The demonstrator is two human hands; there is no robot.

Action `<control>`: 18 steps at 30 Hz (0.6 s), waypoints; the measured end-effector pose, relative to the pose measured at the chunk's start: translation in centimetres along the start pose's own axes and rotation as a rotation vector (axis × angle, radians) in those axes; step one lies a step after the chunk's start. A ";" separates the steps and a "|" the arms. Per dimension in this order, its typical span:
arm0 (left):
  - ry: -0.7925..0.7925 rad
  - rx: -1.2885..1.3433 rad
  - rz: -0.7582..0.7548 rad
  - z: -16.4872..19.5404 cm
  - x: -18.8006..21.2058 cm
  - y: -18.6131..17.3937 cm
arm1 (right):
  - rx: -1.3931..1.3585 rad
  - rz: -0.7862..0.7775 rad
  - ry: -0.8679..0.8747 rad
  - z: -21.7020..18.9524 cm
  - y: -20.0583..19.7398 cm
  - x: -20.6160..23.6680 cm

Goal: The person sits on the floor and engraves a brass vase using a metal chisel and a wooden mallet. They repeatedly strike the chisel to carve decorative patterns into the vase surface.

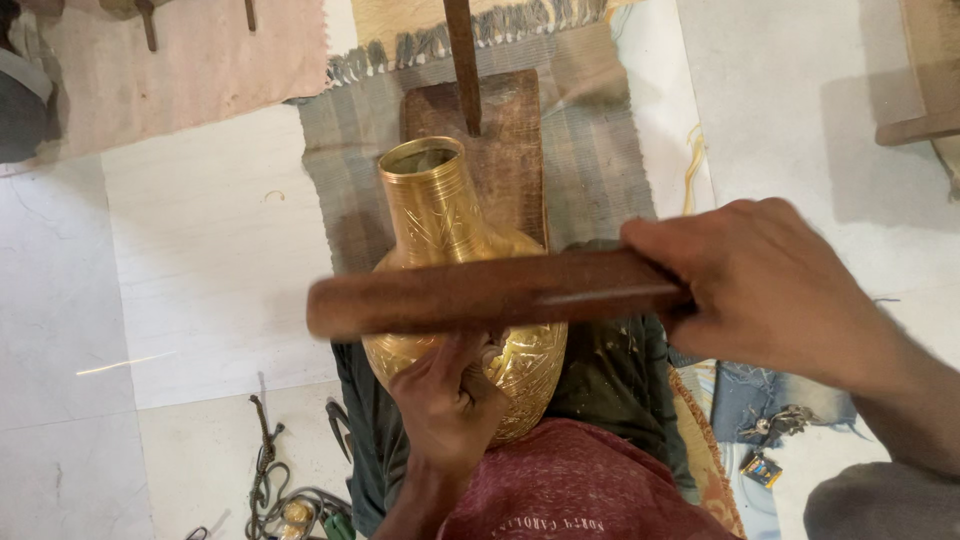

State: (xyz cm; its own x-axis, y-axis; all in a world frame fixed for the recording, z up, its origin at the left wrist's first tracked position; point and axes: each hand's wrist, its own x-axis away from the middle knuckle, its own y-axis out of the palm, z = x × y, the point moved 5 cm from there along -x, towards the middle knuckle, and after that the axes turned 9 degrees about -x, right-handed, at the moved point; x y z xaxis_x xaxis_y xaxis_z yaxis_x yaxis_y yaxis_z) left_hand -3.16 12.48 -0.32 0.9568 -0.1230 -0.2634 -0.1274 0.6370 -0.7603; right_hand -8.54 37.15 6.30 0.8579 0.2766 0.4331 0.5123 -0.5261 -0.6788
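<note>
A shiny brass vase [440, 215] with engraved patterns lies tilted in my lap, its open neck pointing away from me. My left hand [445, 400] rests on the vase's rounded belly, fingers closed around a small tool whose tip I cannot make out. My right hand [765, 290] grips one end of a brown wooden stick [480, 295], held level across the vase's body just above my left hand.
A wooden block [505, 140] with an upright wooden post [463, 60] stands on a grey fringed mat [600, 160] beyond the vase. Cords and small tools [290, 490] lie on the white floor at lower left. A wooden piece [925, 90] sits at upper right.
</note>
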 end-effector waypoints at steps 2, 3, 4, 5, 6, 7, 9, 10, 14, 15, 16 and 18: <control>0.082 0.020 0.064 0.4 0.3 -0.2 | -0.166 0.115 -0.143 -0.8 -0.5 0.0; 0.119 0.032 0.094 0.6 0.6 -0.5 | -0.354 0.211 -0.252 -1.1 -1.0 0.1; 0.068 0.024 0.066 0.4 0.6 -0.4 | -0.233 0.145 -0.218 -1.0 -0.5 0.0; 0.017 0.016 0.044 0.2 0.6 -0.2 | -0.108 0.081 -0.187 -0.9 -0.1 -0.1; -0.032 0.009 0.026 0.0 0.5 -0.1 | -0.042 0.060 -0.169 -0.7 0.0 -0.1; 0.001 0.017 0.048 0.2 0.6 -0.4 | 0.024 0.038 -0.152 -0.5 0.1 -0.2; 0.070 0.037 0.081 0.7 0.7 -0.9 | -0.029 0.071 -0.162 -0.3 -0.2 -0.2; 0.060 0.057 0.083 0.7 0.6 -0.8 | -0.081 0.083 -0.180 -0.3 -0.3 -0.1; 0.009 0.040 0.070 0.6 0.9 -0.7 | 0.040 0.014 -0.189 -0.5 0.1 0.0; -0.003 0.011 0.061 0.5 1.2 -0.7 | -0.002 0.005 -0.180 -0.7 0.2 0.1; 0.029 0.034 0.089 0.5 1.3 -0.7 | -0.043 -0.003 -0.171 -0.9 0.2 0.2; 0.084 0.082 0.144 0.5 1.8 -0.7 | -0.529 0.037 -0.217 -1.5 -0.3 0.5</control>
State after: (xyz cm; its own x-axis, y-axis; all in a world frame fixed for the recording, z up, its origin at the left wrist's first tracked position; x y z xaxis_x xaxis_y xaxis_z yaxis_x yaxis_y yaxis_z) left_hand -1.22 12.18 0.02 0.9044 -0.0873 -0.4176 -0.2366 0.7118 -0.6614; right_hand -8.30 36.25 7.59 0.8919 0.3800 0.2453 0.4402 -0.8539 -0.2776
